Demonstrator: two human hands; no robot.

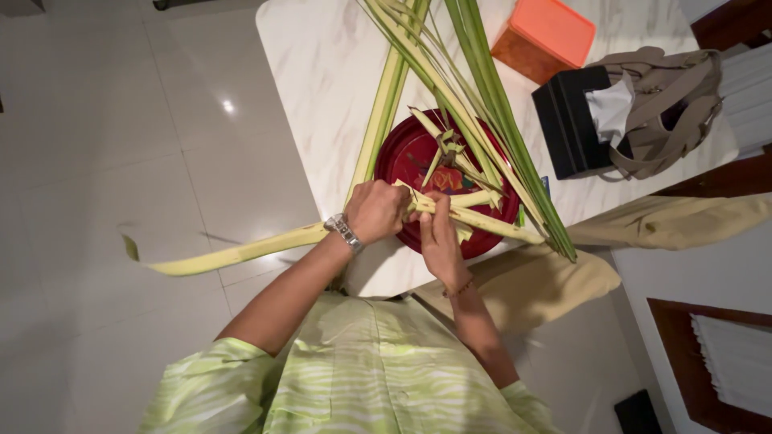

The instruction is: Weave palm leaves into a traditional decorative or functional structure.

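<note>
My left hand (376, 210), with a metal watch at the wrist, is closed around a long pale yellow-green palm leaf strip (241, 253) that trails left off the table. My right hand (441, 235), wearing a thin bracelet, pinches the folded part of the same leaf strips (474, 210) beside the left hand. Both hands work just over the near rim of a dark red round tray (406, 153). Small folded leaf pieces (450, 153) lie in the tray.
Long green and yellow palm fronds (482, 88) run across the white marble table (322, 72). An orange box (547, 36), a black tissue box (567, 120) and a beige bag (667, 104) sit at the far right. White tiled floor lies to the left.
</note>
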